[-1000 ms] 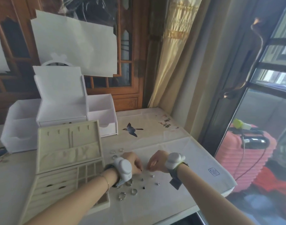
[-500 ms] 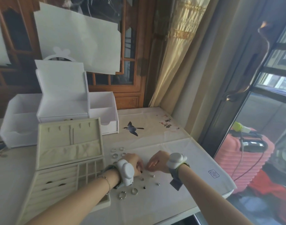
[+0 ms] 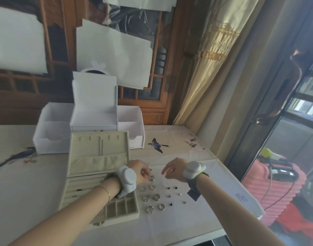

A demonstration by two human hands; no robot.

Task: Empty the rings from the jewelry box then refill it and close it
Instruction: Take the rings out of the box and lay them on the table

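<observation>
A beige jewelry box (image 3: 98, 176) stands open on the table, its lid upright at the back and its tray of ring slots and square compartments in front. Several silver rings (image 3: 153, 196) and small studs (image 3: 171, 191) lie on the white cloth to the right of the box. My left hand (image 3: 140, 172) hovers just right of the lid, its fingertips pinching a silver ring (image 3: 151, 178). My right hand (image 3: 173, 168) hangs close beside it, fingers loosely curled downward with nothing visible in them. Both wrists wear white bands.
A white organizer (image 3: 91, 121) with open compartments stands behind the jewelry box. The table's right edge (image 3: 244, 190) runs beside a window, with a pink suitcase (image 3: 280, 189) below. A curtain (image 3: 210, 68) hangs at the back right.
The view has shifted, bringing the box toward the centre. My hands have drawn slightly apart, and my left hand holds a ring just above the cloth.
</observation>
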